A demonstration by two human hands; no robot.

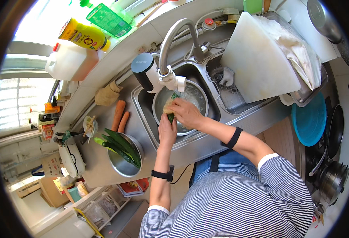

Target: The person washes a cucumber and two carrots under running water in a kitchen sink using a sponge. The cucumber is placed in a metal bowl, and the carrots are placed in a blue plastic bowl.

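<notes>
My left hand (167,131) grips the lower end of a dark green cucumber (170,117) over the sink. Wrapped around the cucumber's middle is a tan scrubbing pad, perhaps loofah (168,106), which my right hand (187,112) presses against it. The cucumber's far tip shows beyond the pad, under water running from the white faucet filter (166,78). Below both hands, a round metal basin (206,104) holding water sits in the left sink bowl (214,116). My fingers hide part of the cucumber.
Several cucumbers (122,147) rest in a steel bowl (119,168) on the left counter, beside two carrots (118,114) and a folded tan cloth (107,94). A white cutting board (257,59) leans over the right sink bowl (237,102). A blue plastic basket (308,122) is at right.
</notes>
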